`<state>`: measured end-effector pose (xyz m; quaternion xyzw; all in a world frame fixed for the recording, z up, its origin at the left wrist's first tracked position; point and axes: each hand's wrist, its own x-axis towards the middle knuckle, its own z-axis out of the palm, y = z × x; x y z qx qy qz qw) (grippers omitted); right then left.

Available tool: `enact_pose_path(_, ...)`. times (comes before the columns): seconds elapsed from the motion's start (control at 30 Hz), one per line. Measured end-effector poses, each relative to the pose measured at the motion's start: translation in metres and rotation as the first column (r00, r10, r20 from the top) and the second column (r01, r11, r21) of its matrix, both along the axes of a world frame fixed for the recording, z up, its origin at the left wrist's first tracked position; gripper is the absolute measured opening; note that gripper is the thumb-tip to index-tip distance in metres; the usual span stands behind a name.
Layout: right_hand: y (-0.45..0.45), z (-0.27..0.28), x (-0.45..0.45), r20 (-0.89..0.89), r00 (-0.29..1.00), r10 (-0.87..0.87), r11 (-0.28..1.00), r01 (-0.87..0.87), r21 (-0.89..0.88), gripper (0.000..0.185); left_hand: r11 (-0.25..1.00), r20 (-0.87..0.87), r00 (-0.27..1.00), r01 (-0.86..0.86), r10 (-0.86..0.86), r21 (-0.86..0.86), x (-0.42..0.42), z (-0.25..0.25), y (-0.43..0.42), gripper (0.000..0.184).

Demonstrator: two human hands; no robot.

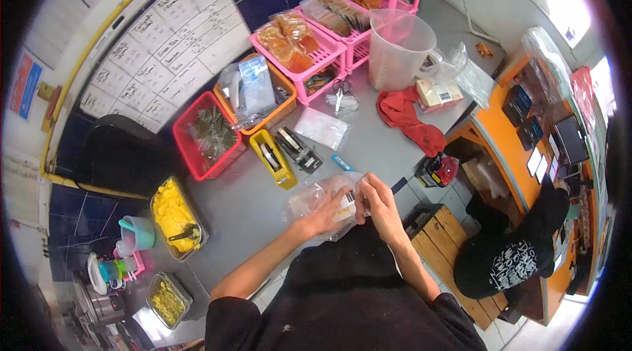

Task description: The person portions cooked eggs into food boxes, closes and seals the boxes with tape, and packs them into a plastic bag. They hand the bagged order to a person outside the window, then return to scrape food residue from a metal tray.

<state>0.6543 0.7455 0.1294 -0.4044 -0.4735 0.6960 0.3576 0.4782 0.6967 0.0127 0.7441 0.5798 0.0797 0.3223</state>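
Note:
Near the front edge of the grey table, a clear plastic bag [306, 205] with a barcode label lies under and between my hands. My left hand [324, 211] is closed on the bag at its label side. My right hand [378, 201] pinches the bag's right end, its fingers pressed together. What is inside the bag is hard to make out. Just beyond my hands are a small blue item [342, 163], a black tape dispenser [299, 151], a yellow tape dispenser [272, 160] and a flat white plastic packet [322, 128].
Red basket [209, 170], orange basket [280, 113] and pink racks [322, 75] stand along the wall. Trays of yellow food [172, 200] are at left. A large jug [400, 48] and red cloth [411, 121] lie at back right. A person in black [513, 252] is at right.

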Motion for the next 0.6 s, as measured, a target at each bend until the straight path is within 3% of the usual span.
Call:
enact_pose_path(0.07, 0.002, 0.002, 0.005, 0.038, 0.999, -0.017, 0.999, 0.016, 0.028, 0.027, 1.0, -0.022, 1.0, 0.009, -0.009, -0.001, -0.004, 0.025, -0.007, 0.087)
enact_pose_path(0.1, 0.007, 0.005, 0.008, 0.031, 0.999, -0.027, 0.999, 0.026, 0.036, 0.027, 0.989, -0.091, 0.996, 0.022, -0.009, 0.145, -0.009, 0.055, -0.017, 0.075)
enact_pose_path(0.13, 0.013, 0.01, 0.013, 0.149, 0.988, -0.038, 0.996, 0.026, 0.082, 0.027, 0.957, -0.156, 0.988, 0.054, -0.009, 0.285, -0.015, 0.087, -0.026, 0.067)
enact_pose_path(0.17, 0.018, 0.013, 0.019, 0.269, 0.962, -0.051, 0.992, 0.018, 0.122, 0.028, 0.999, -0.322, 0.946, 0.023, -0.034, -0.041, -0.022, 0.132, -0.022, 0.057)
enact_pose_path(0.2, 0.025, 0.004, 0.023, 0.37, 0.922, -0.116, 0.971, 0.027, 0.236, 0.032, 0.935, -0.463, 0.881, -0.076, -0.101, -0.347, -0.031, 0.17, -0.02, 0.055)
enact_pose_path(0.27, 0.027, 0.011, 0.019, 0.393, 0.908, -0.146, 0.949, 0.017, 0.314, 0.03, 0.979, -0.635, 0.752, 0.064, -0.175, -0.194, -0.053, 0.196, -0.046, 0.036)
enact_pose_path(0.3, 0.028, 0.019, 0.013, 0.413, 0.894, -0.176, 0.924, 0.004, 0.383, 0.027, 0.982, -0.644, 0.748, 0.052, -0.158, -0.18, -0.053, 0.203, -0.054, 0.036)
enact_pose_path(0.33, 0.021, 0.033, 0.008, 0.395, 0.907, -0.148, 0.917, -0.025, 0.399, 0.019, 0.959, -0.655, 0.716, 0.279, -0.241, -0.048, -0.053, 0.208, -0.06, 0.031)
enact_pose_path(0.37, 0.016, 0.036, 0.007, 0.435, 0.9, -0.027, 0.907, -0.161, 0.39, 0.021, 0.866, -0.678, 0.663, 0.494, -0.318, 0.078, -0.053, 0.213, -0.063, 0.025)
enact_pose_path(0.4, 0.0, 0.039, 0.003, 0.501, 0.828, 0.251, 0.799, -0.47, 0.376, 0.04, 0.858, -0.687, 0.651, 0.508, -0.322, 0.079, -0.051, 0.222, -0.059, 0.025)
enact_pose_path(0.43, -0.011, 0.043, -0.003, 0.506, 0.752, 0.423, 0.744, -0.607, 0.28, 0.053, 0.853, -0.533, 0.808, 0.446, -0.253, 0.272, -0.047, 0.228, -0.053, 0.022)
enact_pose_path(0.47, -0.02, 0.031, -0.01, 0.489, 0.727, 0.482, 0.659, -0.668, 0.344, 0.053, 0.832, -0.333, 0.922, 0.339, -0.2, 0.439, -0.043, 0.231, -0.05, 0.019)
enact_pose_path(0.5, -0.028, 0.02, -0.02, 0.471, 0.732, 0.493, 0.667, -0.665, 0.335, 0.054, 0.828, -0.332, 0.918, 0.354, -0.218, 0.436, -0.04, 0.22, -0.052, 0.019)
enact_pose_path(0.57, -0.034, -0.003, -0.035, 0.49, 0.804, 0.337, 0.639, -0.578, 0.508, 0.047, 0.946, 0.043, 0.997, 0.05, -0.068, 0.32, -0.037, 0.182, -0.065, 0.025)
enact_pose_path(0.6, -0.032, -0.008, -0.036, 0.491, 0.808, 0.327, 0.647, -0.57, 0.506, 0.047, 0.946, 0.045, 0.996, 0.062, -0.081, 0.319, -0.037, 0.173, -0.067, 0.025)
